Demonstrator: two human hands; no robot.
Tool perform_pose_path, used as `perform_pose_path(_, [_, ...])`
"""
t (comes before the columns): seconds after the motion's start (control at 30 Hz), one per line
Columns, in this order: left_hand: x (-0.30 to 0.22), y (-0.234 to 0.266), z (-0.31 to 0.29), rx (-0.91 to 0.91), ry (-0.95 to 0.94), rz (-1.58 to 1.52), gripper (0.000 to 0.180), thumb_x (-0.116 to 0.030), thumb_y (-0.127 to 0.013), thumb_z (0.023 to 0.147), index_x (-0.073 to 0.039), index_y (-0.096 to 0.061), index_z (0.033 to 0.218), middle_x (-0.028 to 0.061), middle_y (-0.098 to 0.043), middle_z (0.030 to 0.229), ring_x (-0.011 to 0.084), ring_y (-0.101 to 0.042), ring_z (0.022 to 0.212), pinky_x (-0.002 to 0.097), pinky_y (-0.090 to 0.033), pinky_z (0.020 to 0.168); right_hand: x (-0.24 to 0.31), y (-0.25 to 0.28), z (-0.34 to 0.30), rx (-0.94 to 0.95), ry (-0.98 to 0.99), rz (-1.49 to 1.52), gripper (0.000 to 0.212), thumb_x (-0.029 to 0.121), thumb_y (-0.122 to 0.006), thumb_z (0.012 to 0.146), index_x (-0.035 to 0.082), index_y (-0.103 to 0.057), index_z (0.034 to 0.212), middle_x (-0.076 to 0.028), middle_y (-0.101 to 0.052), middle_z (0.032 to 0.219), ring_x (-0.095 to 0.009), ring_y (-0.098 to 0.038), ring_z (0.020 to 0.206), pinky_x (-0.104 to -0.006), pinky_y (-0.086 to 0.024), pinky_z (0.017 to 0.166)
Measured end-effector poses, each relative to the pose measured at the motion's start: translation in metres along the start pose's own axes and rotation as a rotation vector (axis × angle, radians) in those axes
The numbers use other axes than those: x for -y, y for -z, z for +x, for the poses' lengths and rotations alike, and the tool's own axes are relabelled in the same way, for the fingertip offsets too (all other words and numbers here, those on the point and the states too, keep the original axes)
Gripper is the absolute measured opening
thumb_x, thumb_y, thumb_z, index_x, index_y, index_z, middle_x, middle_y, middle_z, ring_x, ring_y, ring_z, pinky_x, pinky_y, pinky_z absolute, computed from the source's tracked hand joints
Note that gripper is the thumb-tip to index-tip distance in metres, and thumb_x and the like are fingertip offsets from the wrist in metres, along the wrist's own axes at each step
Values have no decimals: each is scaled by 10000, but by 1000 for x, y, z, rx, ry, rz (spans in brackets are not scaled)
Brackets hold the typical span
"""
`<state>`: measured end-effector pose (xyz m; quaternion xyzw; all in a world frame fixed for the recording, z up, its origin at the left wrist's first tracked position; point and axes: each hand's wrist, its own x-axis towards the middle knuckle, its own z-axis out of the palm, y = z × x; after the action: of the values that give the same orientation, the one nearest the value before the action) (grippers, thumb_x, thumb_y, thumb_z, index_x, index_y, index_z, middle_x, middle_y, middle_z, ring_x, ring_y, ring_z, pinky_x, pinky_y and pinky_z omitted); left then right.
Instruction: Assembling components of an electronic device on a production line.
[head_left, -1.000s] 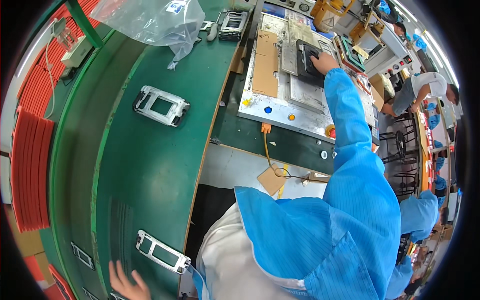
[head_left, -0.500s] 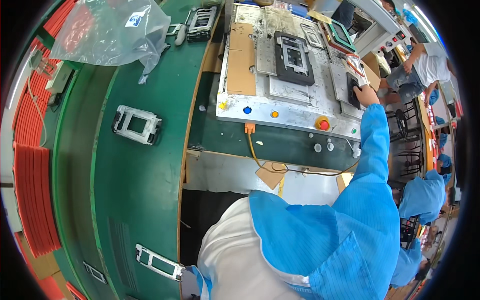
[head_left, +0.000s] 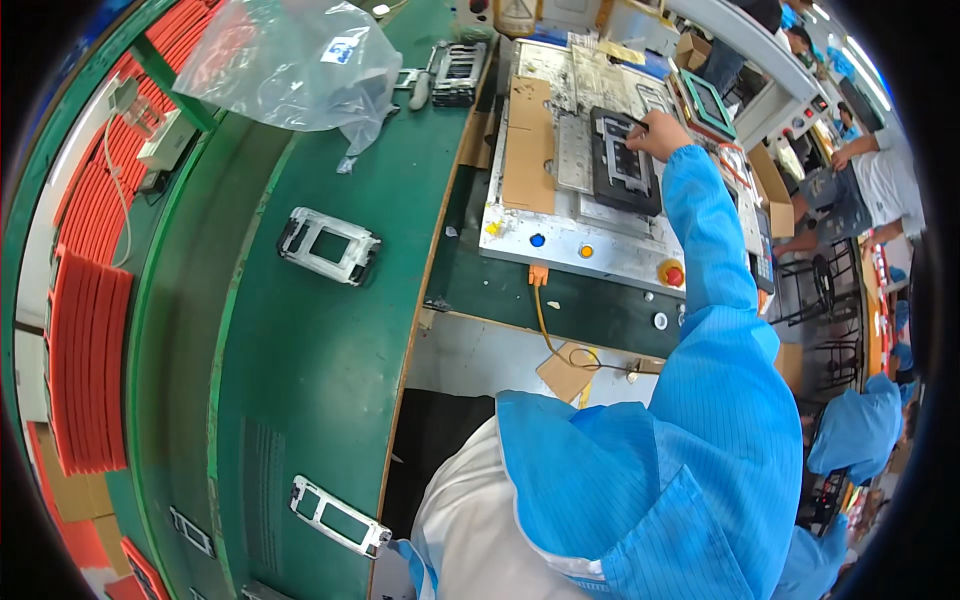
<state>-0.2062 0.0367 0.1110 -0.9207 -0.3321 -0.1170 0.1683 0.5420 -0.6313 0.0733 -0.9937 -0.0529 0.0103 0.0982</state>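
Bent the fingers of the right grip (head_left: 660, 135) inward, about half closed, at the upper edge of a black jig (head_left: 630, 197), between one and two o'clock from the middle of the view. Could not tell a pinch from a mere touch there. Saw nothing of the left grip.

Found the phone-style metal frame (head_left: 632, 183) lying in that jig, at about eight o'clock from the right grip, on top of a scuffed machine bed (head_left: 625, 258).

Judged the step in hand to be work on the frame at the jig, either seating or freeing, without being able to say which. Reckoned on a next move calling for light, even fingertip control, square to the jig and gentle on the thin rails.

Noted a white sticker (head_left: 340, 50) with blue marking on a clear plastic bag (head_left: 270, 75), at eleven o'clock; could not read it reliably. Made out no brand on the jig or the frame. Saw blue (head_left: 538, 240), yellow (head_left: 586, 251) and red push-buttons (head_left: 672, 272) along the near edge of the machine bed, too small to check for lettering.

Counted two loose frames on the green counter (head_left: 330, 360): a black-cornered frame (head_left: 357, 258) at ten o'clock, a slimmer white frame (head_left: 319, 508) at seven.
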Motion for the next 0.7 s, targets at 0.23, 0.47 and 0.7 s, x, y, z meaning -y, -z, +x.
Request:
perform_pose_path(0.23, [-55,6,16,-173,-144,-249,327,-72,-707,927,-55,-698,1253,179,-704,1102,334,-660,974,417,-541,850,6,14,16,137,15,74,266,222,-829,749,56,-803,955,-109,-776,930,-233,-726,856,-355,-557,793])
perform_pose_path(0.47, [-95,-61,-6,36,-338,-461,362,-71,-744,866,-59,-704,1225,187,-689,1087,358,-647,996,458,-532,880,12,12,7,19,9,-33,295,236,-861,689,68,-800,924,-137,-762,859,-253,-725,819,-366,-553,773])
perform_pose_path(0.7, [-107,-79,-8,6,-19,-781,286,85,-728,723,-4,-752,994,132,-696,939,316,-643,829,399,-523,736,137,48,-23,-456,518,-432,217,123,-709,849,173,-774,1049,-149,-733,843,-357,-708,770,-465,-557,707])
